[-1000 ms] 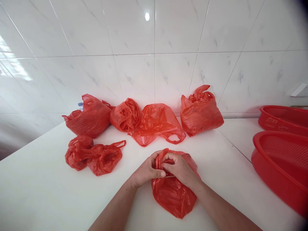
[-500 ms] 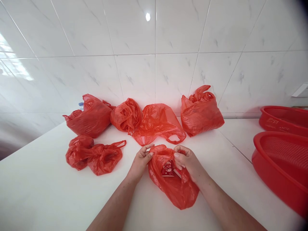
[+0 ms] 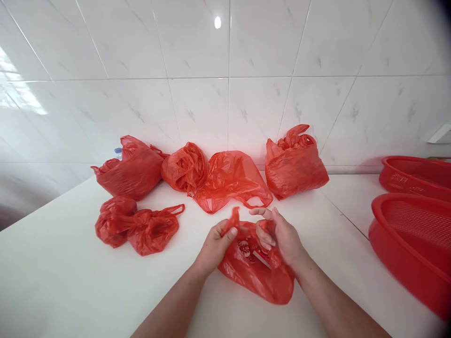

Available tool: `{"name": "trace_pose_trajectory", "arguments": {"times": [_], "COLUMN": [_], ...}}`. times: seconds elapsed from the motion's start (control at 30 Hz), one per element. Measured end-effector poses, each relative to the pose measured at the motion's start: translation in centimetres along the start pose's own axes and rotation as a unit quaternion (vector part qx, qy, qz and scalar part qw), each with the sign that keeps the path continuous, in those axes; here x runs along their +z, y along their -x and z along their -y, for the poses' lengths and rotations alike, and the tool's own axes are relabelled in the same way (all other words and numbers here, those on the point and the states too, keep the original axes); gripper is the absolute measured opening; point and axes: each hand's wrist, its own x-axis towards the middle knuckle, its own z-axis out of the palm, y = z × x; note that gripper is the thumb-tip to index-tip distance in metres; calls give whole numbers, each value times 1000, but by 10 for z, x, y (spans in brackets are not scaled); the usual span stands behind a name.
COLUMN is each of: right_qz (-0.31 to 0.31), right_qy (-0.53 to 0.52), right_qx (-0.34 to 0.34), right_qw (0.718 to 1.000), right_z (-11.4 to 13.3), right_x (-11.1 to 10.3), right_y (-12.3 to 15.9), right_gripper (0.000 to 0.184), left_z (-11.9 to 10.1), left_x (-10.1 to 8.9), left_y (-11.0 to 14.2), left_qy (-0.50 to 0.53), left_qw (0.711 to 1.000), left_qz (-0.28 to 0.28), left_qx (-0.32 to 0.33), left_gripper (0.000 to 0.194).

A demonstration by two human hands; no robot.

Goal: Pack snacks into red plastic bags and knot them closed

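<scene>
A red plastic bag (image 3: 255, 279) lies on the white table in front of me, its mouth toward the wall. Through the thin film and the opening shows a red packet with white lettering (image 3: 245, 249), partly covered by the bag. My left hand (image 3: 215, 244) pinches a twisted handle of the bag between thumb and fingers, the tip sticking up above them. On the other side, my right hand (image 3: 282, 234) has its lower fingers curled round the bag's rim, with the index finger stretched out toward the left.
Along the tiled wall stand several red bags: a full one (image 3: 130, 169), a bunched one (image 3: 185, 168), a flat one (image 3: 232, 178) and another full one (image 3: 296, 166). A knotted bag (image 3: 137, 225) lies at left. Two red baskets (image 3: 405, 253) stand at right.
My hands first worked close together at the bag's mouth, then drew apart and exposed the packet. Now my left hand grips a gathered handle and my right index finger has straightened.
</scene>
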Motion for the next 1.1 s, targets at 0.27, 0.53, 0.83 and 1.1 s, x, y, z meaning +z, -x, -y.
{"name": "trace_pose_trajectory", "arguments": {"times": [0.27, 0.53, 0.83, 1.1], "right_qz": [37, -45, -48, 31], "right_qy": [114, 146, 132, 55], "right_qx": [63, 36, 46, 42], "right_qw": [991, 988, 989, 997], "right_z": [-2, -18, -18, -11], "right_x": [16, 15, 13, 11], "right_y": [7, -3, -3, -2], "right_gripper": [54, 36, 41, 41], "left_z": [2, 9, 4, 5], "left_x": [4, 8, 9, 9], "left_y": [2, 4, 4, 2], "left_qy": [23, -250, -448, -322], "left_qw": [998, 954, 843, 914], "left_qz": [-55, -113, -59, -117], "left_qx": [1, 118, 291, 218], "left_gripper": [26, 30, 31, 18]}}
